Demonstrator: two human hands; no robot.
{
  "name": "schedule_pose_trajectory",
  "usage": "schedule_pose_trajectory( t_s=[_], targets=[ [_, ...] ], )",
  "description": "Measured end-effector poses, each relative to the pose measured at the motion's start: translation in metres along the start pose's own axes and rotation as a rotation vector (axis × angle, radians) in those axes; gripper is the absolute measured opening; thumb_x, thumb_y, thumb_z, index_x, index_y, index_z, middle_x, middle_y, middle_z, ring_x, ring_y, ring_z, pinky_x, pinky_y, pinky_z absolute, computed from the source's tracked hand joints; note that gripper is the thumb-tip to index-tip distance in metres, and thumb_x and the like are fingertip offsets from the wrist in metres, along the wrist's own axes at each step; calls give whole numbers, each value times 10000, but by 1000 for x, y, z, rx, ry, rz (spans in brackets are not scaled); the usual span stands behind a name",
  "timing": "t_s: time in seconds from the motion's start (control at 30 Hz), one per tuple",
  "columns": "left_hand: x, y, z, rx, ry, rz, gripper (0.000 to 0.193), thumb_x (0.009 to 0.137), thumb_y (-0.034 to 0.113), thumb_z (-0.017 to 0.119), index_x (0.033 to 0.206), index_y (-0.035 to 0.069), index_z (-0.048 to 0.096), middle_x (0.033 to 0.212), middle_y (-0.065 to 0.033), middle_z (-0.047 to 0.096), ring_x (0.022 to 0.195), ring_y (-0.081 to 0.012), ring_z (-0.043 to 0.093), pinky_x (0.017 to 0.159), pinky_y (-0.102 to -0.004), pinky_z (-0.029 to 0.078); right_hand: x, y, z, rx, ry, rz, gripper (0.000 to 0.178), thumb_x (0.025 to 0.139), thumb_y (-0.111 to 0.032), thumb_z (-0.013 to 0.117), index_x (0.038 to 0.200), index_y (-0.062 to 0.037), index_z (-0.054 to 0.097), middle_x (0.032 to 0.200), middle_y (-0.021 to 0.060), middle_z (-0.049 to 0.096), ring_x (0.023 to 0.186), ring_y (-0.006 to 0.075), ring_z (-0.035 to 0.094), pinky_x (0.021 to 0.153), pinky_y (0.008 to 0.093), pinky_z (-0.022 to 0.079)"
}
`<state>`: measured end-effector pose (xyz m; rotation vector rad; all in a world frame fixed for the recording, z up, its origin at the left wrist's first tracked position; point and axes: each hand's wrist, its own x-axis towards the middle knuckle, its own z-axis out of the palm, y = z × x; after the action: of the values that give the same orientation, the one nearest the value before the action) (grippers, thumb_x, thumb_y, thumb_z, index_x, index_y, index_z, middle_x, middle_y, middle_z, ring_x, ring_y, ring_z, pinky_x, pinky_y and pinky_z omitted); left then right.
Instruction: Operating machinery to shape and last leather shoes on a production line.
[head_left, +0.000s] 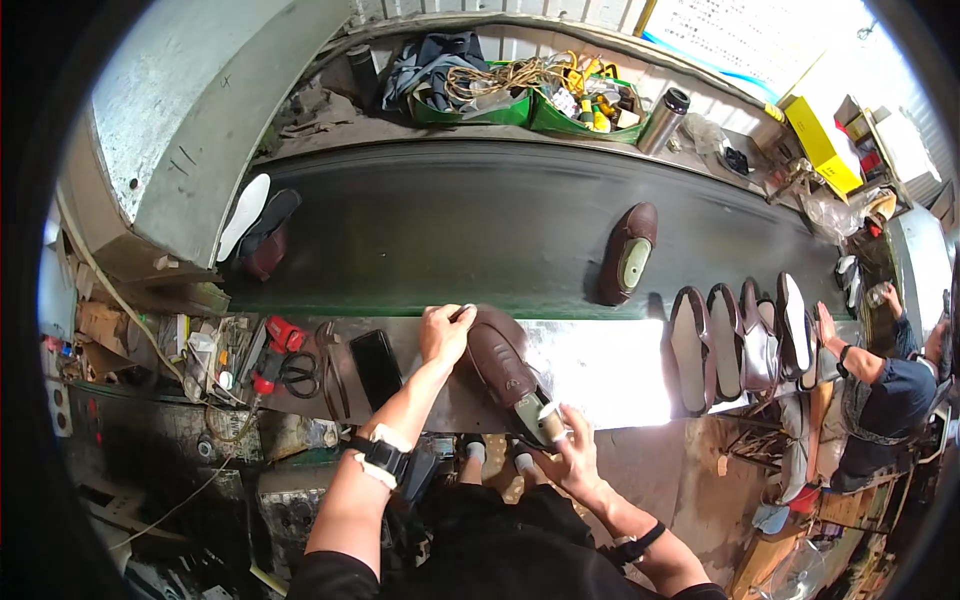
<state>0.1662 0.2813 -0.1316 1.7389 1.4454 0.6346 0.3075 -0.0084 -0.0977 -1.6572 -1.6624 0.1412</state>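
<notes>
Brown shoe [499, 362] slants between left grip [443, 335], by its toe, closure unclear, and right grip [577, 459], by its heel, pinching a small cylinder [550, 424].

Brown shoe [497, 360] — upper up, toe away; small cylinder [552, 424] — near heel opening.

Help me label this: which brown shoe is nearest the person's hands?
The brown shoe between left hand and right hand; others sit apart on the belt or in a shoe row.
</notes>
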Motion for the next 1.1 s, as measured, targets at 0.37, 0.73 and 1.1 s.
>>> schedule_pose_trajectory(
  t_s=[0.37,0.73,1.1],
  targets=[
    [-70,23,34,54,-67,-215,363,940,377,642,889,26,722,930,-205,724,938,-407,678,852,-494,512,-51,25,-36,350,-157,137,769,784,-108,838,1424,72,451,1464,341,434,1387,492,425,1144,512,373],
    [-89,42,46,177,71,-290,514,766,452,758,976,-11,685,936,-235,731,901,-381,710,831,-475,549,-57,50,-37,411,-302,125,857,787,-197,821,1484,51,389,1486,310,423,1436,477,359,1215,576,213],
    [-198,59,-93,-204,355,-121,378,817,376,786,909,31,661,738,-152,684,674,-239,674,648,-379,524,59,-43,-32,1223,-706,832,723,1035,-309,561,1597,4,230,1565,160,400,1451,248,346,1203,355,240]
  ],
)
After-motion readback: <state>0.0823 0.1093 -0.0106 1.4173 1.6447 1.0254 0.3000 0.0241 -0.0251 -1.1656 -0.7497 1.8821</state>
